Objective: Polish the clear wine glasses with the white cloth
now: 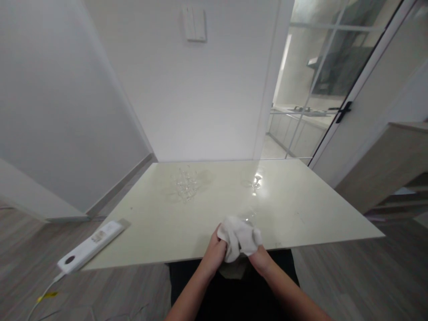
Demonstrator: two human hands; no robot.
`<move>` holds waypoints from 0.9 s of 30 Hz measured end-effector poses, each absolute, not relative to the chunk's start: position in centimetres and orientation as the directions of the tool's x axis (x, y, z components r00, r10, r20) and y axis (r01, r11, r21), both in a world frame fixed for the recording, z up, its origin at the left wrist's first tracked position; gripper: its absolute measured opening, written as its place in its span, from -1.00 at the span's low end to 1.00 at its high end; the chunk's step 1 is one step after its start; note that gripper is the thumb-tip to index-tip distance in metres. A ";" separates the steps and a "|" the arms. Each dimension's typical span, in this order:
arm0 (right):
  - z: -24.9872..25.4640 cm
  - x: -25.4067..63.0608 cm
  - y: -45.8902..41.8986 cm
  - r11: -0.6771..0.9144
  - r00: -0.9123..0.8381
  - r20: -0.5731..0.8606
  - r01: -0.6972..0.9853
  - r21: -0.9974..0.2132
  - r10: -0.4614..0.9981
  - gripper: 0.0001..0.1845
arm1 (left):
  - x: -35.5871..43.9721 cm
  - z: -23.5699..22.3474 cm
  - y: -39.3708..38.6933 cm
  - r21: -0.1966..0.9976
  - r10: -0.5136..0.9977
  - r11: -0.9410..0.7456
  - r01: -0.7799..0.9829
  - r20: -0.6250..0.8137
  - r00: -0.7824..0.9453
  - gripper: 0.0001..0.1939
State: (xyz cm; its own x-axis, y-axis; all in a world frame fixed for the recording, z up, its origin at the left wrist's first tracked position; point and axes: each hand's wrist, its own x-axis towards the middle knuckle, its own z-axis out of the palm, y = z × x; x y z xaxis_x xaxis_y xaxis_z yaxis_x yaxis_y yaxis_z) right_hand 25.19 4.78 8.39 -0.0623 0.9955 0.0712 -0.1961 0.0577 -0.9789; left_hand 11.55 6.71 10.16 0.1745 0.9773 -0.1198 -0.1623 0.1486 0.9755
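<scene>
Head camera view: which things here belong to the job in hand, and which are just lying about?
Job in hand:
- white cloth, gripped by the left hand, draped over the right hand
- clear, glass-like thing beside the cloth, blurred
- probably the clear glassware cluster and lone clear glass

Apparently just lying about:
- white corded device, at left

White on the cloth (235, 229), greenish cream across the tabletop (217, 203), black at the door handle (344, 111), streaky grey over the floor (334, 281)!

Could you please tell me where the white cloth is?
Low in the head view, just right of centre, the white cloth is between left hand and right hand.
</scene>
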 end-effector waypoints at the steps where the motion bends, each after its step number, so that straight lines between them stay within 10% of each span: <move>1: 8.4 24.7 4.7 0.053 -0.043 0.064 -0.225 -0.973 0.997 -0.43 | 11.6 10.3 6.5 0.988 0.968 0.113 -0.105 -0.086 0.235 -0.68; 9: 9.3 25.3 5.0 0.127 0.177 0.093 -0.196 -0.972 0.980 -0.51 | 8.5 12.9 7.2 0.981 0.874 -0.167 0.101 0.099 0.476 -0.76; 17: 9.1 26.0 4.1 0.208 -0.352 0.134 0.180 -0.961 0.926 -0.79 | 7.8 13.4 7.4 0.956 0.881 -0.288 0.056 0.241 0.407 -0.61; 27: 7.2 26.9 3.5 0.138 -0.568 0.089 0.045 -0.989 0.818 -0.76 | 7.7 12.9 7.3 0.955 0.750 -0.066 -0.291 0.239 0.616 -0.38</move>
